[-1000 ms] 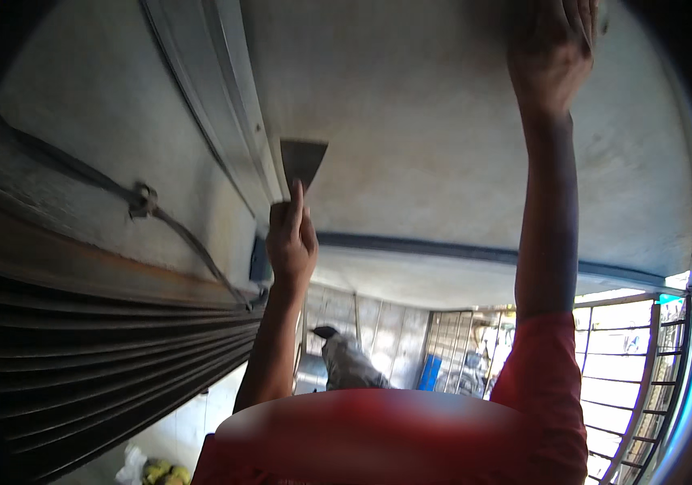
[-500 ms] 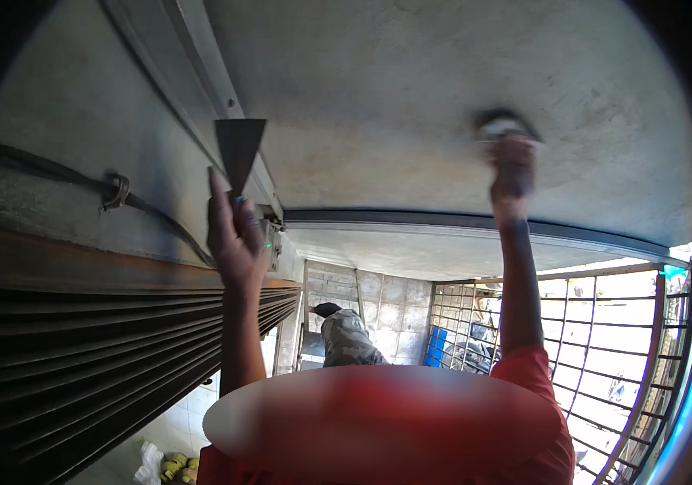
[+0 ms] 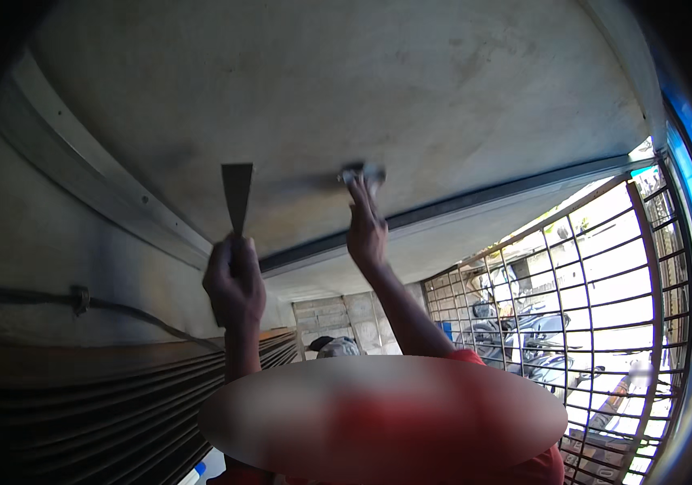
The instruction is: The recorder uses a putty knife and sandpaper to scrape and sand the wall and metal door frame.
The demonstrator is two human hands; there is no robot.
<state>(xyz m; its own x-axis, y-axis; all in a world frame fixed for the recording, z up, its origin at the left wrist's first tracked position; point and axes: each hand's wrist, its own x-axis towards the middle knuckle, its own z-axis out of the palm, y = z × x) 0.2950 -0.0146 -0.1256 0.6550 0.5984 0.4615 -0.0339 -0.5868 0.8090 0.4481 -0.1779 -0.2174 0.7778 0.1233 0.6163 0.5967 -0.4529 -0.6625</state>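
My left hand [image 3: 235, 279] is closed round the handle of a putty knife [image 3: 237, 192], whose flared dark blade points up, short of the ceiling as far as I can tell. To its right, my right hand [image 3: 368, 230] reaches up to the grey, patchy ceiling panel [image 3: 443, 89]. Its fingers press a small flat tool [image 3: 364, 173] against the panel; motion blurs it, and only a dark edge and a pale patch show, so its exact kind stays unclear.
A metal beam [image 3: 475, 208] crosses the ceiling ahead. On the left are a cable [image 3: 148, 315] along the wall and a ribbed rolling shutter [image 3: 103, 396]. A barred grille [image 3: 556, 275] stands right, with motorcycles [image 3: 523, 335] beyond. A person's camouflage-patterned clothing [image 3: 338, 347] shows below.
My right hand has swept the flat tool leftward and nearer along the ceiling. My left hand has come lower, its fingers now folded round the putty knife. The view has turned to the right.
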